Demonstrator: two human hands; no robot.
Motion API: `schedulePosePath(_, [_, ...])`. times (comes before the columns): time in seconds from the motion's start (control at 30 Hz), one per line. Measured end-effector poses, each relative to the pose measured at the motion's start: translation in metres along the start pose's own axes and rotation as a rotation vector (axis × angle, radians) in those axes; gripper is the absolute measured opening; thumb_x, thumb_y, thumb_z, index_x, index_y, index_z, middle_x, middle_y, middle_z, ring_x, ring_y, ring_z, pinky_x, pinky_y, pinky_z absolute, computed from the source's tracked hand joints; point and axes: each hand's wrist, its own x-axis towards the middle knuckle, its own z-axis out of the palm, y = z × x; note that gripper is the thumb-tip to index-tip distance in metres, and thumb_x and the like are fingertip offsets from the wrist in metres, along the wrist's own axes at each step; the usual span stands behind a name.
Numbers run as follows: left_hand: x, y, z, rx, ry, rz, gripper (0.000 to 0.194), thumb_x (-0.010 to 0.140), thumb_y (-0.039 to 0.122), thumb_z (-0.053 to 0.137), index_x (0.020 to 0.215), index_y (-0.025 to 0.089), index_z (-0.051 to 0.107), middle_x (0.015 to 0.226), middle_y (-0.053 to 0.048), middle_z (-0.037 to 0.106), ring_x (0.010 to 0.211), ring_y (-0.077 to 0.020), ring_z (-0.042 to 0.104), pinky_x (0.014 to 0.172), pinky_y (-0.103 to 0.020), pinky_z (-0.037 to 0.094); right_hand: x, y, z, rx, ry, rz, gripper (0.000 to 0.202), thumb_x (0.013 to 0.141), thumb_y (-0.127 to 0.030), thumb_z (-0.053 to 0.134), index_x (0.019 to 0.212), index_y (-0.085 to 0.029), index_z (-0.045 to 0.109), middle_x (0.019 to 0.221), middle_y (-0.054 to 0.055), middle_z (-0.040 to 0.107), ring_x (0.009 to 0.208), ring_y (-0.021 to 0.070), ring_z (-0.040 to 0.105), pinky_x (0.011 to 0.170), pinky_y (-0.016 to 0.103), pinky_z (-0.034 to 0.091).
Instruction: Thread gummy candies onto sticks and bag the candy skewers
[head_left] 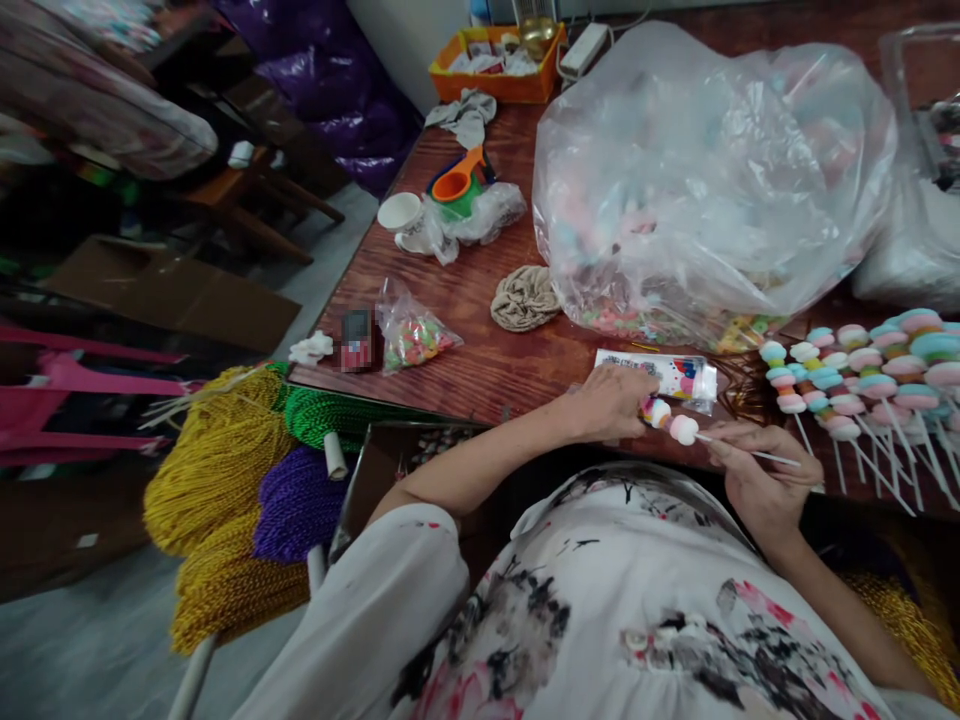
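Observation:
A skewer of small pastel pieces (681, 429) lies near the table's front edge, its white stick pointing right. My right hand (761, 480) is closed on that stick. At the skewer's far left end is my left hand (613, 402), fingers bent down by the colored pieces; what its fingertips grip is hidden. Just beyond my left hand lies a printed clear packet (686, 378). To the right, several finished-looking skewers (874, 385) of pink, blue and white pieces are piled with their sticks toward me. A large clear bag (705, 180) of pastel pieces stands behind.
On the wooden table (457, 360) are a beige cloth bundle (525, 298), a small candy bag (416, 338), a white cup (400, 212), an orange tape holder (456, 182) and an orange basket (491, 85). Yellow cord bundles (217, 460) hang at the left edge.

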Motion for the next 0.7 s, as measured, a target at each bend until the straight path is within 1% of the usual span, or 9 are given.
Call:
schedulePosePath(0.1, [0.001,0.004,-0.001,-0.026,-0.069,0.002,0.015,0.071,0.024,0.061,0.083,0.016,0.066,0.084,-0.008,0.07,0.078,-0.0225,0.063,0.065,-0.03,0.04,0.001,-0.001,0.006,-0.137,-0.021,-0.191,0.021,0.069,-0.005,0.076,0.078,-0.022,0.068,0.081,0.001,0.077,0.072,0.0198,0.073,0.076,0.04,0.061])
schedulePosePath(0.17, [0.0,0.006,-0.001,-0.038,-0.109,-0.006,0.015,0.07,0.022,0.06,0.081,0.016,0.067,0.08,-0.008,0.07,0.075,-0.0225,0.063,0.064,-0.029,0.04,0.007,-0.007,0.006,-0.217,-0.089,-0.293,0.025,0.068,-0.002,0.076,0.081,-0.022,0.07,0.081,0.001,0.077,0.072,0.0206,0.073,0.076,0.04,0.061])
schedulePosePath(0.23, [-0.002,0.007,-0.002,-0.032,-0.128,-0.024,0.015,0.069,0.021,0.06,0.081,0.017,0.067,0.079,-0.007,0.07,0.075,-0.0228,0.063,0.063,-0.029,0.04,0.017,-0.016,-0.002,-0.267,-0.231,-0.285,0.024,0.07,-0.004,0.076,0.083,-0.023,0.07,0.083,0.001,0.077,0.073,0.0201,0.073,0.073,0.037,0.061])
schedulePosePath(0.33, [-0.005,0.005,-0.005,0.012,-0.12,-0.047,0.015,0.071,0.022,0.06,0.083,0.017,0.067,0.085,-0.008,0.071,0.079,-0.0235,0.064,0.065,-0.03,0.041,0.032,-0.033,-0.023,-0.341,-0.559,-0.17,0.021,0.076,-0.011,0.074,0.093,-0.024,0.072,0.092,0.003,0.077,0.08,0.0198,0.074,0.07,0.031,0.061])
schedulePosePath(0.37, [-0.006,0.004,-0.007,0.031,-0.115,-0.05,0.015,0.072,0.023,0.06,0.084,0.017,0.067,0.088,-0.009,0.071,0.081,-0.0238,0.065,0.066,-0.031,0.042,0.035,-0.037,-0.03,-0.401,-0.627,-0.162,0.025,0.078,-0.013,0.073,0.1,-0.024,0.072,0.094,0.003,0.077,0.082,0.0196,0.074,0.07,0.029,0.06])
schedulePosePath(0.4, [-0.006,0.003,-0.008,0.051,-0.108,-0.052,0.016,0.073,0.023,0.06,0.085,0.017,0.067,0.091,-0.009,0.071,0.083,-0.0241,0.065,0.067,-0.031,0.042,0.037,-0.04,-0.036,-0.489,-0.66,-0.184,0.029,0.079,-0.014,0.072,0.106,-0.025,0.071,0.096,0.003,0.077,0.084,0.0195,0.074,0.071,0.029,0.06])
schedulePosePath(0.5, [-0.005,0.002,-0.013,0.106,-0.091,-0.052,0.019,0.075,0.024,0.059,0.092,0.017,0.067,0.099,-0.011,0.071,0.09,-0.0258,0.066,0.071,-0.032,0.044,0.032,-0.042,-0.04,-0.768,-0.658,-0.354,0.035,0.085,-0.012,0.065,0.119,-0.023,0.066,0.099,0.004,0.076,0.086,0.0186,0.073,0.076,0.029,0.057])
schedulePosePath(0.6, [-0.002,0.005,-0.016,0.14,-0.086,-0.035,0.022,0.078,0.024,0.056,0.096,0.016,0.066,0.102,-0.013,0.07,0.094,-0.0277,0.066,0.075,-0.035,0.046,0.022,-0.039,-0.032,-0.949,-0.662,-0.478,0.036,0.089,-0.011,0.059,0.124,-0.017,0.061,0.093,0.007,0.074,0.078,0.0173,0.07,0.068,0.028,0.053])
schedulePosePath(0.7, [0.0,0.01,-0.018,0.156,-0.112,-0.008,0.022,0.08,0.022,0.055,0.098,0.015,0.065,0.104,-0.014,0.07,0.096,-0.0286,0.066,0.077,-0.037,0.047,0.017,-0.035,-0.025,-1.022,-0.601,-0.579,0.026,0.088,-0.011,0.06,0.114,-0.014,0.061,0.083,0.006,0.073,0.068,0.0168,0.067,0.061,0.029,0.047])
